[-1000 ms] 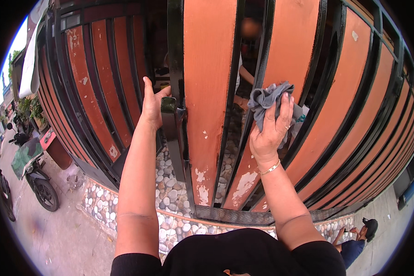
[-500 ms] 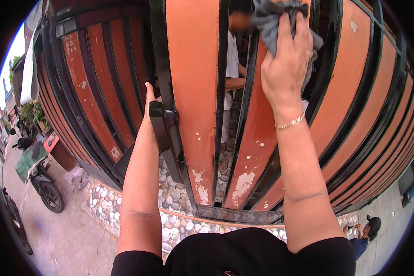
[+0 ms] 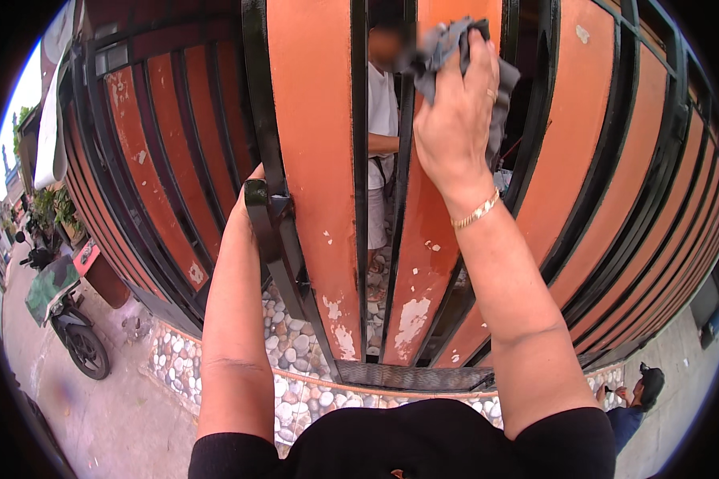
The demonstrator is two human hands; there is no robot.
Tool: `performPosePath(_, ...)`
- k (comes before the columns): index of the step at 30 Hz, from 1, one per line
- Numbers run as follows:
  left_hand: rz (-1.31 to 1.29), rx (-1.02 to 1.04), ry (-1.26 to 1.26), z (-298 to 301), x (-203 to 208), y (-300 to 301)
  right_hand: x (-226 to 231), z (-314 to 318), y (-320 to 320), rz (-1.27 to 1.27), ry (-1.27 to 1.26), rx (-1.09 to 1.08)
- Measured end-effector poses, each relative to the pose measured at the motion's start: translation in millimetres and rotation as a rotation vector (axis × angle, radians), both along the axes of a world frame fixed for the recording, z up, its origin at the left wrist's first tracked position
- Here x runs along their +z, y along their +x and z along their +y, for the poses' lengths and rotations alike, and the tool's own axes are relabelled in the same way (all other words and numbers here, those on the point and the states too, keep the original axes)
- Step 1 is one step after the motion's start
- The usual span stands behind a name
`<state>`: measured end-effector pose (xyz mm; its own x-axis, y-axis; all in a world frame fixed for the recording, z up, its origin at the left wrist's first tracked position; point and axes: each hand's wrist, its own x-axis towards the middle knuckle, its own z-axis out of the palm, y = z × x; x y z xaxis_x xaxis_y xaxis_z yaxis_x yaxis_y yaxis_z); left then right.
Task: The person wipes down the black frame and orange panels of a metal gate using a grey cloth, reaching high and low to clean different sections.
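Observation:
My right hand [image 3: 459, 108] presses a crumpled dark grey cloth [image 3: 447, 49] against the upper part of an orange slat [image 3: 427, 215]. Its fingers are bent over the cloth, and a gold bracelet circles the wrist. My left hand [image 3: 256, 173] is at the black metal gate post [image 3: 262, 104], just above a dark latch box [image 3: 256, 191]. The post and latch hide most of that hand, so its fingers cannot be made out. Between the two arms stands a wider orange slat [image 3: 315, 160] with pale chipped patches low down.
Behind the gap stands a person in a white shirt [image 3: 382, 104]. Pebble-patterned tiles [image 3: 295, 331] lie below the gate. A motorcycle [image 3: 84, 339] is parked at the left, beside potted plants [image 3: 60, 207]. Another person in dark clothes [image 3: 627, 415] is at the lower right.
My right hand and the cloth have shifted left and slightly down within the picture. The whole gate also appears a little further left. Less of my left hand shows beside the post.

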<state>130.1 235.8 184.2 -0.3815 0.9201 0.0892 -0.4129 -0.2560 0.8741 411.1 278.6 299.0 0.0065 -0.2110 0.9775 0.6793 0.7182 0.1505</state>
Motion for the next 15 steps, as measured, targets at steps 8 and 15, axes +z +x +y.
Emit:
performPosePath(8, 0.089, 0.020, -0.032, 16, -9, -30, 72, 2, -3, 0.139, 0.102, -0.069)
performPosePath(15, -0.034, -0.029, 0.070, 23, -12, -31, -103, -37, 8, -0.146, -0.345, -0.116)
